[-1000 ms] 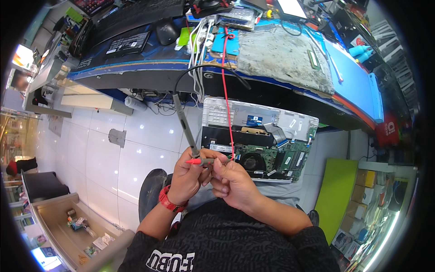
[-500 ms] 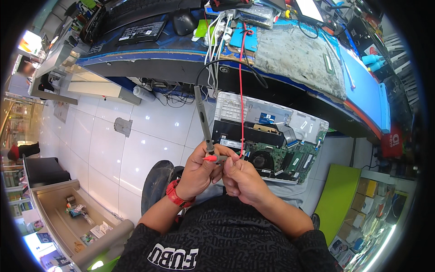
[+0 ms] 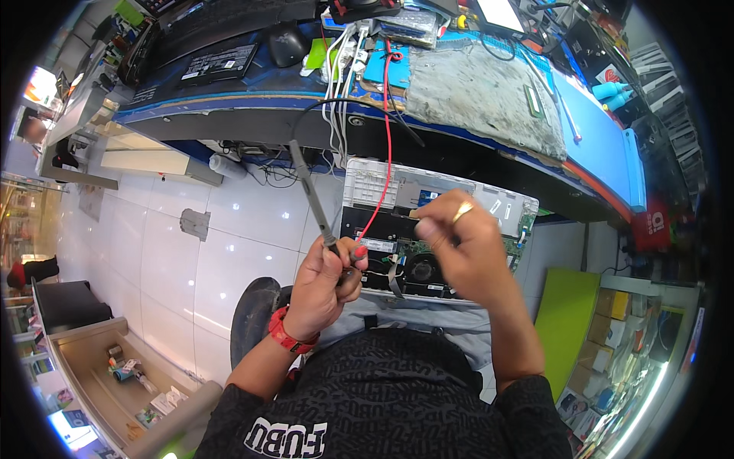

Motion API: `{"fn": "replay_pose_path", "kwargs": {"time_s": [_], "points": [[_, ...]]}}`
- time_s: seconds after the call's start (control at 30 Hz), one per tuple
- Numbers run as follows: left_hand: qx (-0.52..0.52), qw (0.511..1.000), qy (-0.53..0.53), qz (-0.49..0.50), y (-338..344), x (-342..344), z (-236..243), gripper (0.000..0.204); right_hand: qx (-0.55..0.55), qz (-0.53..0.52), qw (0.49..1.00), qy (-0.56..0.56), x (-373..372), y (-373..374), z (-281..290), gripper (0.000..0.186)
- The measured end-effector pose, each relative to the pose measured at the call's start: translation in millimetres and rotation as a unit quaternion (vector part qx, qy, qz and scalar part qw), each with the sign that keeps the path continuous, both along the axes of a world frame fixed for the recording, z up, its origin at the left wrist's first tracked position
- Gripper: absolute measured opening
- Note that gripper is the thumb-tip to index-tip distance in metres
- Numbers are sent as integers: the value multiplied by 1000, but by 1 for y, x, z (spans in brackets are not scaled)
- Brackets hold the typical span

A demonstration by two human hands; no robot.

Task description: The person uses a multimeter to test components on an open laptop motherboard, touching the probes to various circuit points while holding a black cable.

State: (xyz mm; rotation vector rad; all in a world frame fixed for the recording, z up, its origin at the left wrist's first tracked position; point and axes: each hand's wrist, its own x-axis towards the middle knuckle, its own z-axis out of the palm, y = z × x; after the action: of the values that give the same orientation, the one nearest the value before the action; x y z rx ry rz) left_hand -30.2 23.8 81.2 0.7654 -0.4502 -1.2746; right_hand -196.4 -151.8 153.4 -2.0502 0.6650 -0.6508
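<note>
My left hand [image 3: 329, 277] is closed around two test probes in front of my chest. One is a long grey-and-black probe [image 3: 310, 187], slanting up to the left, with a black cable at its top end. Beside it, the red-marked probe [image 3: 360, 251] shows only its end, from which a red cable [image 3: 389, 145] runs up to the bench. My right hand [image 3: 466, 249] is raised over an opened laptop [image 3: 367, 200], thumb and fingers curled together; whatever may lie between them is hidden. The laptop rests by my lap, its fan [image 3: 422, 268] and circuit boards bare.
Across the front stands a workbench with a worn grey mat [image 3: 474, 92], a black mouse [image 3: 287, 44], a laptop battery [image 3: 219, 63] and bundled white cables [image 3: 334, 115]. A beige open drawer [image 3: 92, 359] is at lower left, a green-topped display case [image 3: 567, 314] at right.
My right hand has left the probes and moved up and right over the laptop. My left hand keeps both probes, and the red-marked one has turned. The whole view has shifted slightly.
</note>
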Motion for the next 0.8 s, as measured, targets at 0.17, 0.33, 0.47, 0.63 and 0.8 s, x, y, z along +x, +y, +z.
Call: {"fn": "replay_pose_path", "kwargs": {"time_s": [0.17,0.33,0.47,0.63,0.8], "points": [[-20,1000,-22,5,-2,-4,-1,27,-46,101,994,-26,14,25,-16,28],[-7,999,2,37,-3,9,7,27,-147,-239,960,10,-18,-74,8,11],[15,999,22,25,-5,4,3,27,-356,-347,850,176,-58,-218,6,28],[33,998,41,25,-4,6,3,27,-309,-307,851,294,-51,-265,-1,23],[40,998,33,27,-3,9,-2,27,-285,-331,832,343,-34,-253,5,31]]}}
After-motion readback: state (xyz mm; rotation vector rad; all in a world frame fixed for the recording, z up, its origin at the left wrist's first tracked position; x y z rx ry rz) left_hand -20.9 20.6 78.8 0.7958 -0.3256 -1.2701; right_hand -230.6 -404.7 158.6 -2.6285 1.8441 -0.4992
